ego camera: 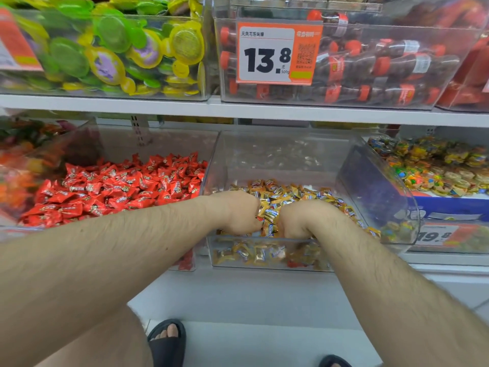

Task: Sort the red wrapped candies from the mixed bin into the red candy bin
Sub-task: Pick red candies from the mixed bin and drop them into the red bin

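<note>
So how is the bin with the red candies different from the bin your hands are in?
The red candy bin holds only red wrappers; the mixed bin holds mostly gold ones, with a few red. The red candy bin sits left of the mixed bin. No hand is in the red candy bin; both hands dig in the mixed bin. Both bins are clear plastic.

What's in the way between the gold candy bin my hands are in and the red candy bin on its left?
Only the mixed bin's clear side wall separates it from the red candy bin. Both are open on top, so the left hand would likely just lift over the wall.
</note>
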Motion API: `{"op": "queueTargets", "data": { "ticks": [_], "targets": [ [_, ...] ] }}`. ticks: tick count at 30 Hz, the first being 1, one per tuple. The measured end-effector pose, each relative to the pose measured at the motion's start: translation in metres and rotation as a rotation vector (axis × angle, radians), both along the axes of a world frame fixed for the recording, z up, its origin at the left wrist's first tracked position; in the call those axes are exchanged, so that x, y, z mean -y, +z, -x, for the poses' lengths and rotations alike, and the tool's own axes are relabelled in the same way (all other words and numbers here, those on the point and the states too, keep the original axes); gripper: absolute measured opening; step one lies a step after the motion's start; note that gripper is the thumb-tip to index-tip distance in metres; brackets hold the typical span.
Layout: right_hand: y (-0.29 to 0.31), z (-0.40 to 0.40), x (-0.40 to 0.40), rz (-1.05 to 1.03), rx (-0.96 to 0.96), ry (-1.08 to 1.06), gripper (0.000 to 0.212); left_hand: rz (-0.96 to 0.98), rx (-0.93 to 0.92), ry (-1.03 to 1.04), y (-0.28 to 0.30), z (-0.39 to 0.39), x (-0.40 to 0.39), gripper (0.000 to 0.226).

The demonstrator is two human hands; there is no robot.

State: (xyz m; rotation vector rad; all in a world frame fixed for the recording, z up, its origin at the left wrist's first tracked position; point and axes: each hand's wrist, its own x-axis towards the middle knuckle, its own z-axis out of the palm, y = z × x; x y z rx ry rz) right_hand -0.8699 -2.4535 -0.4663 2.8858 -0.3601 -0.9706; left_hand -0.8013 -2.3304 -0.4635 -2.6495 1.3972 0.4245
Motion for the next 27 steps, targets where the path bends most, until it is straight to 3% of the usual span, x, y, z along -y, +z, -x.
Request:
{"op": "queueTargets", "data": {
  "ticks": [3,7,9,12,17,22,24,27],
  "targets": [
    [0.000,0.003,-0.004,-0.103,0.051,-0.008,0.028,-0.015,-0.002,0.003,0.000,0.000,0.000,0.036],
    [-0.002,0.001,0.010,-0.391,0.287,-0.166,0.006,-0.013,-0.055,-0.004,0.001,0.000,0.001,0.033],
    [-0.002,0.003,0.015,-0.550,0.433,-0.271,0.018,-0.011,-0.067,0.006,0.001,0.000,0.002,0.032],
    [-0.003,0.005,0.015,-0.779,0.585,-0.418,0.008,0.011,-0.047,0.045,0.001,-0.001,0.005,0.028],
    [0.011,0.012,0.032,-0.626,0.718,-0.496,0.010,0.125,0.076,-0.003,-0.003,-0.002,0.006,0.024],
    [0.022,0.025,0.038,-0.550,0.611,-0.504,0.016,0.038,-0.113,-0.284,-0.009,0.005,0.019,0.031],
    [0.021,0.027,0.037,-0.546,0.625,-0.481,0.016,-0.008,-0.063,-0.308,-0.007,0.005,0.026,0.037],
    [0.015,0.027,0.039,-0.519,0.701,-0.453,0.016,0.008,0.126,-0.182,-0.003,-0.003,0.029,0.038]
  ]
}}
